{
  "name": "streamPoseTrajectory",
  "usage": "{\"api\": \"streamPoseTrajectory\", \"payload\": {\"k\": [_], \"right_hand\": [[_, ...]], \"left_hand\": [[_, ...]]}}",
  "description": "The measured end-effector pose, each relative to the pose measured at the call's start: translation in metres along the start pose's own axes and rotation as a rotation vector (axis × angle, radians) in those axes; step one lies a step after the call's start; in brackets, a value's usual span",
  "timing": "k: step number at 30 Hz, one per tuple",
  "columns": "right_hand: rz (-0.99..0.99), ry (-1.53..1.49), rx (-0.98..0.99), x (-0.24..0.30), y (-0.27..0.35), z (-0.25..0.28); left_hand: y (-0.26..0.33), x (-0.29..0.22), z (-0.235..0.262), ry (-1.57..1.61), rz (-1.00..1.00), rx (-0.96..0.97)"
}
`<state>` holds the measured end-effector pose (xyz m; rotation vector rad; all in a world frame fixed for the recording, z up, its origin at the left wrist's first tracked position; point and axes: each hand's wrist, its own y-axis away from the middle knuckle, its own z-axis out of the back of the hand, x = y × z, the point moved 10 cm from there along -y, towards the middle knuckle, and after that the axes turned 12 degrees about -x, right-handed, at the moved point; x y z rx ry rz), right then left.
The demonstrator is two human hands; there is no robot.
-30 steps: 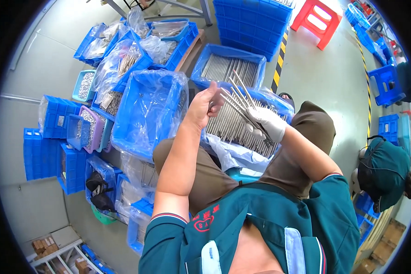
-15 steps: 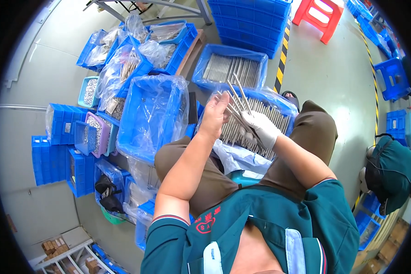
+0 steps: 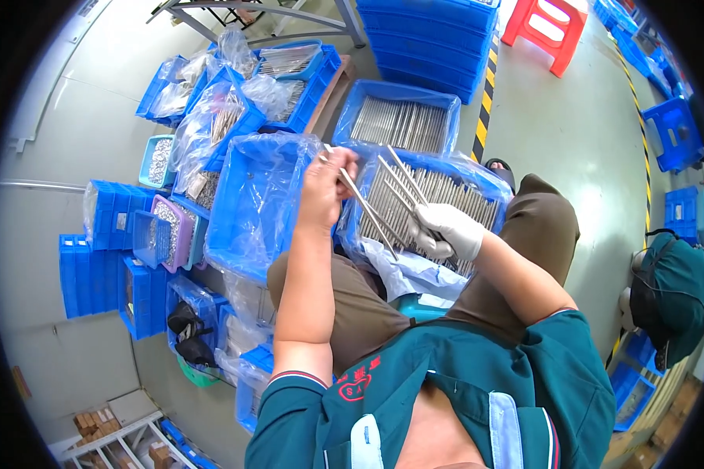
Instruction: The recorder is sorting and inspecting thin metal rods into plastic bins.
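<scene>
My bare left hand (image 3: pixel 328 186) is closed on a pair of thin metal rods (image 3: pixel 371 217), which slant down to the right. It is over the right rim of a blue bin (image 3: pixel 246 207) lined with clear plastic. A white glove covers my right hand (image 3: pixel 450 231), whose fingers are wrapped round several metal rods (image 3: pixel 400 184) that fan out up and to the left. Below it, a plastic-lined blue bin (image 3: pixel 499 176) holds rows of similar rods (image 3: pixel 465 195). Crumpled pale sheeting (image 3: pixel 414 273) lies along that bin's near edge, between my knees.
Another blue bin (image 3: pixel 454 117) of rods stands beyond. Stacked blue crates (image 3: pixel 422 51) rise behind it, with a red stool (image 3: pixel 545 31) to their right. On the left are bagged parts (image 3: pixel 211 117), a purple basket (image 3: pixel 181 234) and more blue crates (image 3: pixel 86 273).
My left hand has moved left, away from my right hand, carrying a pair of rods. My right hand stays nearly in place, still gripping several rods.
</scene>
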<state>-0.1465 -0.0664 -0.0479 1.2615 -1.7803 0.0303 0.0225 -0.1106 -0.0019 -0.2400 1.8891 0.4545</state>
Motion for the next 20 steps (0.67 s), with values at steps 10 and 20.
{"api": "streamPoseTrajectory", "payload": {"k": [10,20], "right_hand": [[0.012,0.036,0.048,-0.004,-0.002,-0.012],[-0.207,-0.085,0.177,-0.02,-0.002,-0.016]], "left_hand": [[0.015,0.02,-0.032,-0.005,0.034,0.112],[0.024,0.046,-0.045,0.039,0.339,0.209]]}}
